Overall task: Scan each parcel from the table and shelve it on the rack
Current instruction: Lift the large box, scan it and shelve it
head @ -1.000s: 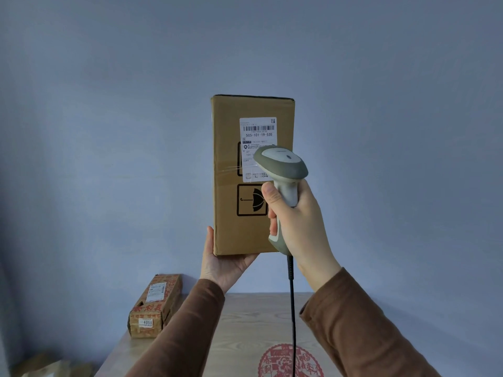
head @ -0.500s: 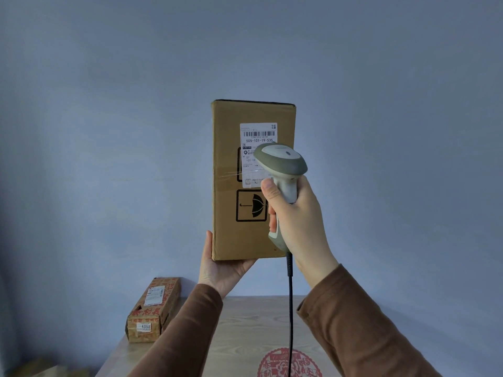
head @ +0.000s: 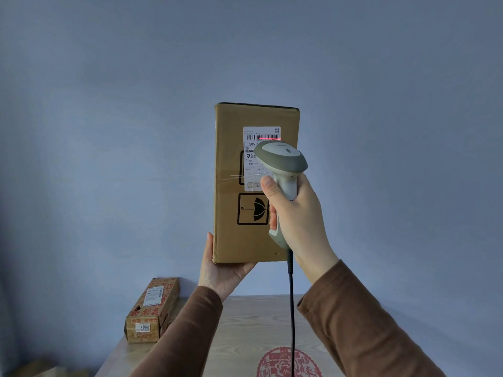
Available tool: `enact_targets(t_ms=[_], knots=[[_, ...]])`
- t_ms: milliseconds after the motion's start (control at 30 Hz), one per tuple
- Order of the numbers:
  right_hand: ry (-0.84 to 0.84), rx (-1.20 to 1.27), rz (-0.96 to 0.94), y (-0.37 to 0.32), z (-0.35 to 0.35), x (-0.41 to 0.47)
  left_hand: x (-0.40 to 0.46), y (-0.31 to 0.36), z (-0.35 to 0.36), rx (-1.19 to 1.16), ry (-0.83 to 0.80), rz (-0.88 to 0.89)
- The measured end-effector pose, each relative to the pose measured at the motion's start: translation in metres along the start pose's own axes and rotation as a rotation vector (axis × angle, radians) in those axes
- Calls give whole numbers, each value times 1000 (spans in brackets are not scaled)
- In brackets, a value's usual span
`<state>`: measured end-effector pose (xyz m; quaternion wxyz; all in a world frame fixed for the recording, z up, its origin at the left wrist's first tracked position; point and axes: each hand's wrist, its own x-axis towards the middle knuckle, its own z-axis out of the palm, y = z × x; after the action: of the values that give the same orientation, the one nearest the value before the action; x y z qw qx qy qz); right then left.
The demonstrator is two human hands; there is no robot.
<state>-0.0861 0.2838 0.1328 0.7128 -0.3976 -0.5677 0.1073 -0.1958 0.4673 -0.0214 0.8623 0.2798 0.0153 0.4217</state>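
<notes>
A plain blue-grey wall fills the background; a pale wooden tabletop is seen along the lower edge, with a red circular emblem printed at its near edge.

A tall cardboard parcel is held upright in the air above the tabletop, not touching it. Its lower left corner is cupped by the left hand, thumb laid up the left edge, palm under the base. A white shipping label is stuck on the facing side, above a black umbrella mark.

A grey handheld scanner is gripped by the right hand, fingers wrapped round the handle, thumb on its left side. The scanner head is held just in front of the label, partly covering it. A red line is cast across the right part of the barcode. A black cable hangs straight down from the handle.

A second, long printed parcel lies flat at the left edge of the tabletop, well apart from the hands.
</notes>
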Motion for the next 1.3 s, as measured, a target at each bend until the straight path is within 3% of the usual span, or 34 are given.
enact_targets(t_ms=[300,400,533,633,700,867,1200,1300], knots=[[21,-9,-29,6,-6,2,-3,-1,6,-4,15,-4],[105,-15,-20,20,-18,1,-5,0,7,-6,3,-6],[250,121,177,64,-43,6,-12,4,13,-31,-30,4],[160,257,472,101,-47,-1,-20,6,19,-41,-42,18],[70,280,571,120,-41,-10,-25,6,24,-33,-40,19],[-38,449,562,130,-23,-25,-44,16,41,16,-43,57],[-55,551,561,122,36,-36,-108,82,60,521,316,402],[-92,539,602,114,72,-44,-142,102,56,547,374,444]])
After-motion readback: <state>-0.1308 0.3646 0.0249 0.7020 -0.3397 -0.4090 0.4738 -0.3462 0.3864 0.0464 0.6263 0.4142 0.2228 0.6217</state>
